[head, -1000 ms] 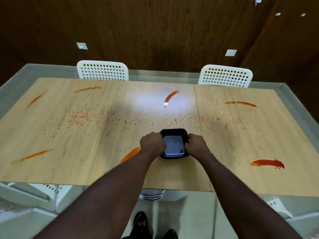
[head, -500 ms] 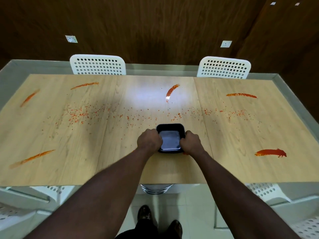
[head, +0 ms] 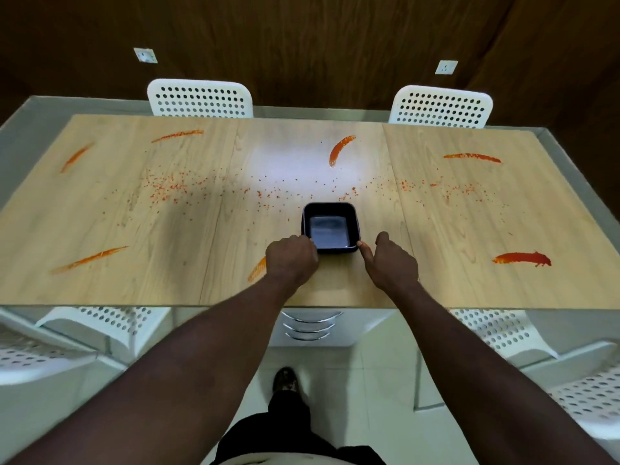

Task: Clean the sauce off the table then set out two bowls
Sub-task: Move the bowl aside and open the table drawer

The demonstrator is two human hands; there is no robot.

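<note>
Your left hand (head: 291, 255) is curled, fingertips at the bowl's (head: 330, 228) near-left corner; whether it grips is unclear. The bowl sits at twelve o'clock between both hands, squarish. Your right hand (head: 391, 258), loosely open and empty, touches its near-right corner.

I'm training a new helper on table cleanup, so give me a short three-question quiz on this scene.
1. True or false: the sauce streaks have already been wiped off the table.
2. Which shape is the black container between the hands? A round, B square with rounded corners, C oval.
3. Fill in: the white chairs at the far side of the table number ____.

Key: 1 false, red streaks and specks cover the wood. 2 B. 3 two.
The left hand sits at the container's near left corner and the right hand at its near right corner; whether either grips it is unclear.
</note>
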